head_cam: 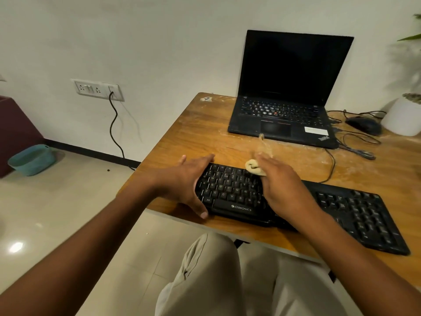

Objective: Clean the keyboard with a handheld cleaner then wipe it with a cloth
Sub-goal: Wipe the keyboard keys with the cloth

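Two hands are seen in the head view over a black keyboard, which lies along the near edge of a wooden table. The left hand is laid on the keyboard's left end, its fingers straight and released, the thumb at the near edge. The right hand is held flat over the middle keys, fingers extended, and a rolled beige cloth is pressed under its fingertips at the keyboard's far edge. An open laptop with a dark screen is placed behind the keyboard. A mouse and cables are seen to the laptop's right.
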`<state>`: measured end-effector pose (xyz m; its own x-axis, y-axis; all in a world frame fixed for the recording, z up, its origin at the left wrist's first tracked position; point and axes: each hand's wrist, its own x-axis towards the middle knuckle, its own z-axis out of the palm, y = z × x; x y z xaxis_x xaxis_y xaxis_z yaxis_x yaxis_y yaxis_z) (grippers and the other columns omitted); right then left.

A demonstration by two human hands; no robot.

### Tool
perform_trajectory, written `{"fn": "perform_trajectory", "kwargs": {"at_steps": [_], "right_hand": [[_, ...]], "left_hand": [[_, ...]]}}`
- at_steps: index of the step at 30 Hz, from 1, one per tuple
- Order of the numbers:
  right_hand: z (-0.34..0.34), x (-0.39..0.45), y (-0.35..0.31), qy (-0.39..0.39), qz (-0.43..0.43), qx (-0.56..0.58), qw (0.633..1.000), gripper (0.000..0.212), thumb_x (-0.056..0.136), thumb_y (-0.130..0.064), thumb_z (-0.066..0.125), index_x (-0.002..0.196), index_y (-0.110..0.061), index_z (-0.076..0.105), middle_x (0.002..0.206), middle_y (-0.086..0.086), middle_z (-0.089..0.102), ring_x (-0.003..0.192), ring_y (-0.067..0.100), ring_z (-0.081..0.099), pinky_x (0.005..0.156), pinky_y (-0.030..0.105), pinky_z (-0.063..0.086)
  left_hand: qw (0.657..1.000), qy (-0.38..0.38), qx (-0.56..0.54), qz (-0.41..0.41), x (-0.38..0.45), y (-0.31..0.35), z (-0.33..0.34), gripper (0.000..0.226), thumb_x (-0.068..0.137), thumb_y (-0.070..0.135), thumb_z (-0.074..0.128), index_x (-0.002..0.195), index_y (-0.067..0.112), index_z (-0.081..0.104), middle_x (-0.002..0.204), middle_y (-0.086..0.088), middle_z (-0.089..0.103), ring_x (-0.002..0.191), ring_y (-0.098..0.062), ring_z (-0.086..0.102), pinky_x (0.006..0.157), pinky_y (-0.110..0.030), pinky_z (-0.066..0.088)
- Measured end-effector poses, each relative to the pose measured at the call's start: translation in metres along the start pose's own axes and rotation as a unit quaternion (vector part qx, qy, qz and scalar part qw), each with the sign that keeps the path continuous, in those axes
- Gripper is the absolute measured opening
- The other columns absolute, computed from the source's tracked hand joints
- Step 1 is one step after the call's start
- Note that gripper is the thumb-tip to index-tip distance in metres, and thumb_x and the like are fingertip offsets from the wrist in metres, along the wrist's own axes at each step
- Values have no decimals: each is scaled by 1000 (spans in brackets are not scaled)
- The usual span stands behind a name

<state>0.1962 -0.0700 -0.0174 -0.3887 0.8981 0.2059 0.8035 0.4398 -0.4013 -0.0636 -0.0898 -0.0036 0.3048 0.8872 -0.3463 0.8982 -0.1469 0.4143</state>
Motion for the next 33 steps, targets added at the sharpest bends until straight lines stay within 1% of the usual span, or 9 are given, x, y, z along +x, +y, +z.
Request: {"fn": "perform_trajectory", "kwargs": {"at_steps": [2,6,9,11,14,21,26,31,33], "right_hand": [[17,4,-18,-9,-9,-26,1000,50,103,-6,47,152,-14,40,157,6,43,146,22,36,123,39,27],[34,-1,-35,-19,-51,-53,997,58,101,-5,49,156,-15,32,164,5,32,155,22,17,121,34,5],[18,-16,-16,-58,-57,-57,995,65,99,1,44,158,-19,29,166,0,27,156,18,8,122,34,4],[7,-13,0,-76,-20,-68,995,68,98,5,41,159,-22,28,167,-2,21,157,16,2,124,37,10],[13,3,-15,-55,-11,-62,997,62,96,6,41,154,-17,36,166,5,26,156,23,10,123,39,17],[26,-29,-38,-81,-115,-17,990,61,102,-1,41,159,-20,28,169,-1,16,154,9,-4,117,23,-4],[6,-19,-2,-70,-32,-47,996,64,97,8,40,154,-21,38,163,-1,33,156,13,3,120,39,28],[28,8,-26,-57,-80,8,995,67,95,9,48,155,-18,37,165,5,29,155,19,17,124,47,26],[26,-7,-24,-90,-108,8,990,66,96,7,45,156,-18,37,166,1,25,155,13,11,126,39,19]], "left_hand": [[1000,-2,0,-2,5,1,1,147,62,52,92,160,34,-16,171,6,4,156,-24,-10,122,-47,-19],[1000,-6,-5,-13,8,-2,0,149,59,54,94,159,38,-16,170,8,6,155,-28,-13,121,-50,-18],[1000,-13,-23,-16,7,2,-1,148,62,45,94,160,35,-15,170,8,5,155,-26,-8,117,-42,-13],[999,-16,-41,-13,8,1,-1,150,58,43,97,160,37,-13,169,9,7,156,-25,4,125,-48,3],[998,-17,-61,-14,8,-1,0,152,56,39,99,160,38,-12,168,8,9,152,-19,17,124,-40,22],[998,-12,-58,-7,9,-2,1,153,55,42,99,160,38,-12,168,7,11,152,-20,19,123,-40,26],[998,-14,-64,-8,8,0,0,152,57,36,99,161,37,-12,169,6,9,152,-20,18,124,-39,23],[998,-12,-51,-19,8,0,0,154,55,40,99,160,38,-13,169,5,9,152,-21,19,123,-40,25],[999,-12,-48,-19,9,-1,0,155,54,41,99,160,39,-13,169,6,9,152,-20,18,123,-38,25]]}}
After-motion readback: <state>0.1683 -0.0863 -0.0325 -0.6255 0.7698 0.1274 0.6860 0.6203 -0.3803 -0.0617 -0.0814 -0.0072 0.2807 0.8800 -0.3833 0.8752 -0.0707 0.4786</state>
